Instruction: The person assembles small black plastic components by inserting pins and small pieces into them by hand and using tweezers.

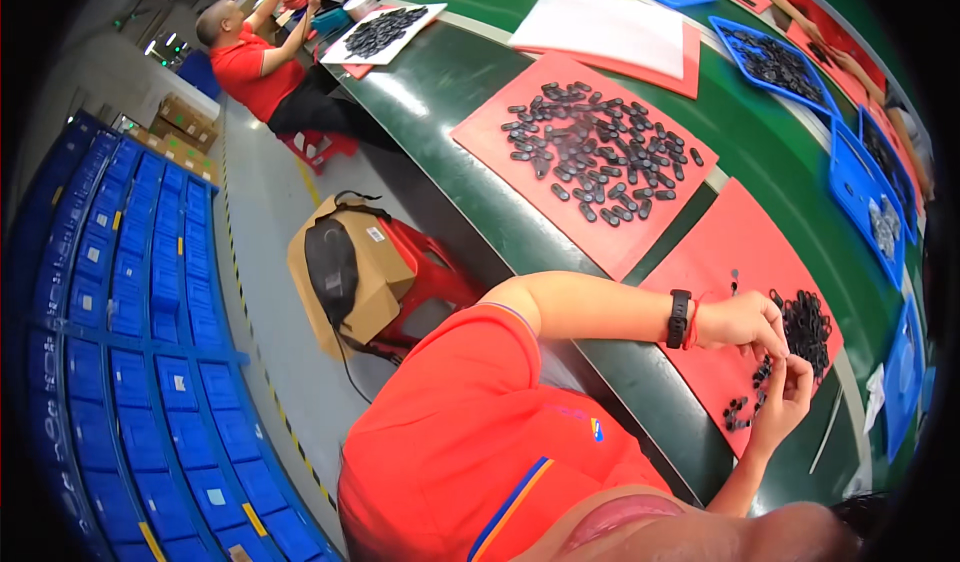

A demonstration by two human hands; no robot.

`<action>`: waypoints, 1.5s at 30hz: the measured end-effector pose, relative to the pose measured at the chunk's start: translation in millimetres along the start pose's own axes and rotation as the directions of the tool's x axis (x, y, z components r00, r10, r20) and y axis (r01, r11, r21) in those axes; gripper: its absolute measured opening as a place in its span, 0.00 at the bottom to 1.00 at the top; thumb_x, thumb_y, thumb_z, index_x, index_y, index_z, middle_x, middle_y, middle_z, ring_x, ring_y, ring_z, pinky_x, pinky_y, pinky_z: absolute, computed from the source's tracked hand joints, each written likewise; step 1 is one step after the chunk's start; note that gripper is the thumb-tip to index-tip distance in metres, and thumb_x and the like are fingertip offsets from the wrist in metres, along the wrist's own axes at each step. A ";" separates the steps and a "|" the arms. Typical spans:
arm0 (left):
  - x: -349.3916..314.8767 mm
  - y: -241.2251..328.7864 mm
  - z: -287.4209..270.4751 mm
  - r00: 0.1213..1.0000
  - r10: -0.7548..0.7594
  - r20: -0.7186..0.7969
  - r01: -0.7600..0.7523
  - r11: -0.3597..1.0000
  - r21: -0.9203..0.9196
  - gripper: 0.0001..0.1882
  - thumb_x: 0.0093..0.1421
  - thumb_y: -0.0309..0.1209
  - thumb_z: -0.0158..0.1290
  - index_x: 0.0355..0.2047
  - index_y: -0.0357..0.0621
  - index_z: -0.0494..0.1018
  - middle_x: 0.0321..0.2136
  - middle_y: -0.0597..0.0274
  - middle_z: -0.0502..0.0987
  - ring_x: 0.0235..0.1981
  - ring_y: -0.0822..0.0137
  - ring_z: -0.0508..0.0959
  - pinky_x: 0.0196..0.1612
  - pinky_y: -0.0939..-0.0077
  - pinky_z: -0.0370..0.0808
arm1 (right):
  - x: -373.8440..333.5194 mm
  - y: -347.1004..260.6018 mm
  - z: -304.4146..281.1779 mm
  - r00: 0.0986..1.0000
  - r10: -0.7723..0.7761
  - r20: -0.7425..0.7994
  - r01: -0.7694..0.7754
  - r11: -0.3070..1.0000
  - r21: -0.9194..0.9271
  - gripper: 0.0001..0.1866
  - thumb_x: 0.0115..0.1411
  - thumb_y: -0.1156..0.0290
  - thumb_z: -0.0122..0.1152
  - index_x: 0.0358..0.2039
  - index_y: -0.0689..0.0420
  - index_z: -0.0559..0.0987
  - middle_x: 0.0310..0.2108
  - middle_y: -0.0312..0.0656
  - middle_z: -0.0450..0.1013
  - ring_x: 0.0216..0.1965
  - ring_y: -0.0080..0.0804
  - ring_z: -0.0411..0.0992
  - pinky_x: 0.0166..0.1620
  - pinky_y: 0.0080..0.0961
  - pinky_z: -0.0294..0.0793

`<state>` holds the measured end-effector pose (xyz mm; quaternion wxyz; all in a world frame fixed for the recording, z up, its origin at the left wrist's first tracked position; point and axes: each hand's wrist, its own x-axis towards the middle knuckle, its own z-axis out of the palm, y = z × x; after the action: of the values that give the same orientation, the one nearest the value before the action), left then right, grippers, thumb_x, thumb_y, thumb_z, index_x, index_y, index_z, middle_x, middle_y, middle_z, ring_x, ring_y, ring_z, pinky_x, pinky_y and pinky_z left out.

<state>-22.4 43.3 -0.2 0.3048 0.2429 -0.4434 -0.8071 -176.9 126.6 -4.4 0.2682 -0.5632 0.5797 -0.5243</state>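
Note:
My left hand (pixel 742 322), with a black watch at the wrist, is closed, its fingertips bent into a pinch. Against it, fingertip to fingertip, my right hand (pixel 785 402) is pinched too. Whatever sits between the fingers is too small and covered to name. Both hands are above a red mat (pixel 735 247). Just beyond them lies a heap of black loop-shaped parts (pixel 808 327). Small dark round pieces (pixel 737 414) are scattered beside my right hand, partly hidden by it. One small grey piece (pixel 735 280) lies apart, near my left hand.
Another red mat (pixel 480 132) carries many black oblong pieces (pixel 600 157). Blue trays (pixel 835 102) line the green table's (pixel 440 92) far side. A seated person (pixel 265 62) and others work along it. A carton (pixel 375 282) stands on a red stool; blue bins (pixel 130 377) fill a rack.

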 end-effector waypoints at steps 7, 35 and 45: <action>3.7 -9.0 6.7 0.942 0.335 0.024 -0.333 0.922 0.200 0.05 0.51 0.27 0.57 0.21 0.40 0.73 0.22 0.64 0.76 0.22 0.77 0.73 0.24 0.82 0.70 | -3.9 -3.9 -4.5 1.000 0.008 0.017 -0.010 0.994 0.107 0.03 0.61 0.78 0.51 0.30 0.60 0.70 0.27 0.30 0.63 0.22 0.12 0.58 0.24 0.11 0.55; 79.4 17.2 -32.7 0.921 0.358 0.154 -0.212 0.128 0.969 0.10 0.48 0.30 0.59 0.27 0.36 0.76 0.22 0.56 0.77 0.25 0.66 0.76 0.30 0.76 0.73 | 23.8 17.7 -25.2 0.961 0.077 -0.265 -0.045 0.991 0.125 0.07 0.57 0.70 0.59 0.32 0.60 0.77 0.21 0.27 0.67 0.20 0.11 0.60 0.24 0.09 0.58; 4.3 24.0 -16.1 0.993 0.109 -0.050 -0.085 0.933 0.349 0.11 0.55 0.26 0.55 0.37 0.32 0.71 0.27 0.56 0.78 0.25 0.74 0.76 0.23 0.87 0.72 | 7.2 -6.1 -5.5 0.981 0.186 0.058 -0.195 0.925 0.325 0.07 0.58 0.70 0.57 0.34 0.60 0.77 0.26 0.29 0.70 0.21 0.12 0.62 0.24 0.10 0.62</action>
<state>-8.0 21.0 12.2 0.3116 0.2981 -0.5793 -0.6917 -181.2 122.7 4.9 0.4155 -0.4582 0.5324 -0.5779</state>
